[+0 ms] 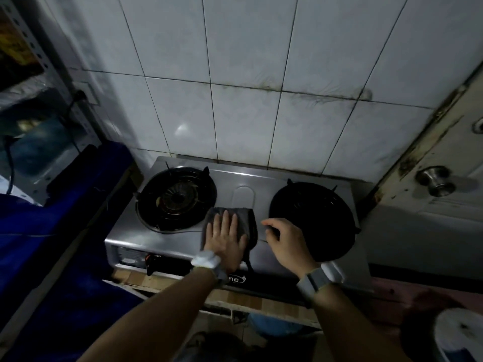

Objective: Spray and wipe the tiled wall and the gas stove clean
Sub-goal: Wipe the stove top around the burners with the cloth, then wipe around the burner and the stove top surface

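Note:
A steel two-burner gas stove (243, 197) stands against the white tiled wall (245, 121), whose grout lines carry dark grime. My left hand (226, 239) lies flat, fingers straight, on a grey cloth (247, 218) pressed to the stove top between the burners. My right hand (287, 241) has its fingers curled at the left rim of the black right burner ring (316, 218) and appears to pinch that rim. The left burner (177, 198) sits uncovered with its grate in place.
A door with a metal knob (435, 180) stands close on the right. Dark blue fabric (52, 231) covers something to the stove's left, below a wall socket (83, 94) with a plug. A black control knob (150, 258) is on the stove front. A white round object (457, 333) sits at bottom right.

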Tool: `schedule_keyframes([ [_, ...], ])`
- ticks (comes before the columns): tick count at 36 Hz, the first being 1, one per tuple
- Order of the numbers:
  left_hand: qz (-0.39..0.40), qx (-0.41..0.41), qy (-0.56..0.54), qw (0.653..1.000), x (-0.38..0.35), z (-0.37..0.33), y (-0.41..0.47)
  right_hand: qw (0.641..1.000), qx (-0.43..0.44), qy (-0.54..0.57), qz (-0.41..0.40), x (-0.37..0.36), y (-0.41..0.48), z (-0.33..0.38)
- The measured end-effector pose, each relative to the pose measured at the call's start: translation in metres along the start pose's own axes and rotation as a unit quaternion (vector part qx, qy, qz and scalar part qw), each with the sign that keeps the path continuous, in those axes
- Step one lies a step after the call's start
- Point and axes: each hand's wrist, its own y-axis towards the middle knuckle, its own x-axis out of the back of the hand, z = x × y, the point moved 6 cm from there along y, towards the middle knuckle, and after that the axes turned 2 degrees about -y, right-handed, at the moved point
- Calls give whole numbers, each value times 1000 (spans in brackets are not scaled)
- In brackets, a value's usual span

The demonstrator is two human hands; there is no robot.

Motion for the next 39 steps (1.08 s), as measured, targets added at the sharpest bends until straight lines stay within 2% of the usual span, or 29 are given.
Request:
schedule_keyframes([
  [2,4,-8,-1,1000,-3,-14,-7,1000,-1,9,6,-5,5,6],
  [5,23,-100,-32,994,-4,-17,-20,1000,3,8,6,-12,13,14],
  [7,2,-158,-119,980,16,-2,-23,1000,1,12,9,-21,21,22],
  [10,-20,-179,-253,951,52,30,-18,1000,11,6,23,-37,30,35],
  [15,-213,-107,-247,939,116,117,5,999,19,-3,38,-67,47,59],
  [18,-261,3,-193,946,137,189,25,999,-2,-3,41,-89,61,74],
  [19,-249,51,-166,953,138,212,34,999,-9,-9,43,-95,67,78],
  [21,-178,126,-117,969,130,236,43,998,-24,-25,48,-99,72,77],
  [24,-59,142,-62,986,117,265,56,997,-52,-35,49,-110,85,79],
  [26,-24,131,-45,990,114,281,63,995,-63,-45,56,-120,94,83],
  [29,-24,124,-88,988,113,289,66,993,-79,-53,67,-129,102,85],
  [32,-57,117,-129,983,115,292,66,993,-101,-46,47,-131,108,83],
  [39,-79,78,-143,983,126,295,71,992,-108,-67,25,-129,117,83],
])
